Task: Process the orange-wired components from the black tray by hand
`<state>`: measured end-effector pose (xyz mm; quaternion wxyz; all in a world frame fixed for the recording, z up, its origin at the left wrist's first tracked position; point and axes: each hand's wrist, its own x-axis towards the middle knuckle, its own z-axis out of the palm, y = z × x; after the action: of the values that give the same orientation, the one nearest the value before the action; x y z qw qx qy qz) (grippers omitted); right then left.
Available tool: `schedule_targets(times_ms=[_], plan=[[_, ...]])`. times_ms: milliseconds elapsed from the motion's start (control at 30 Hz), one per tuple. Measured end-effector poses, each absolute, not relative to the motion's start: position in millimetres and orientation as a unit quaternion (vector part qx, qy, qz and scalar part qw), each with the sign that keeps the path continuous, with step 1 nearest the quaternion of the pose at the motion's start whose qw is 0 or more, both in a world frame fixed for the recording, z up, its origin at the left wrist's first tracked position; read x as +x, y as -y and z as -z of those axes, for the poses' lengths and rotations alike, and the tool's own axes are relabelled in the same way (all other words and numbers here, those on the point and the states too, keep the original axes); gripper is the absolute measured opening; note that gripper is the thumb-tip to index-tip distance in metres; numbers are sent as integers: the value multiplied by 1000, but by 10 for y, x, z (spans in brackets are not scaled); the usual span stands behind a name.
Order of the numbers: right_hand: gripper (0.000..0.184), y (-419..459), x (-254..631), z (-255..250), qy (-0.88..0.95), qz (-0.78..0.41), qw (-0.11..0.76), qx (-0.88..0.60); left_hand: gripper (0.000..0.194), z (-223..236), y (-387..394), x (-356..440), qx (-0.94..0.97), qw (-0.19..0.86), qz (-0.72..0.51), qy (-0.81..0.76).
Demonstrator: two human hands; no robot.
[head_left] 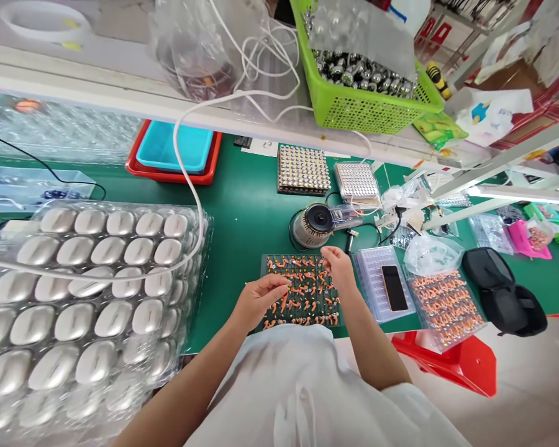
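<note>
A dark tray point(302, 290) of small orange-wired parts lies on the green bench in front of me. My left hand point(261, 298) hovers over its left edge, fingers curled and pinched together near a part; what they hold is too small to name. My right hand point(338, 266) rests over the tray's upper right corner, fingers curled down onto the parts. Behind the tray stands a round grey device point(315, 225) with a clear attachment.
Stacked clear blister trays of silver oval shells point(88, 292) fill the left. A white cable point(186, 167) crosses them. To the right lie a clear tray with a phone point(391, 287), a bag of orange parts point(446, 303), a black pouch point(503, 288). A green basket point(363, 105) sits on the shelf.
</note>
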<state>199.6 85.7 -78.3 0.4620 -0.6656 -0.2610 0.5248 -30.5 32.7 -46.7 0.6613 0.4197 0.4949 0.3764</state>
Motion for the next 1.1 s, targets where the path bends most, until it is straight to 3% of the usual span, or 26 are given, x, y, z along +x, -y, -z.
schedule_targets(times_ms=[233,467,667,933,1100], plan=[[36,-1469,2355,1283,173,-480,502,-698,25,423,-374,-289,341,672,-386,-532],[27,-1544,2309,1310,185,-475,530,-678,26,517,-444,-263,324,672,-408,-527],[23,-1234,2008,889,253,-506,531,-631,26,435,-481,-184,336,665,-407,-528],[17,-198,1728,81,396,-603,435,-538,29,179,-366,-93,302,710,-410,-486],[12,114,1659,-166,438,-592,446,-509,22,-20,-227,-9,347,701,-391,-486]])
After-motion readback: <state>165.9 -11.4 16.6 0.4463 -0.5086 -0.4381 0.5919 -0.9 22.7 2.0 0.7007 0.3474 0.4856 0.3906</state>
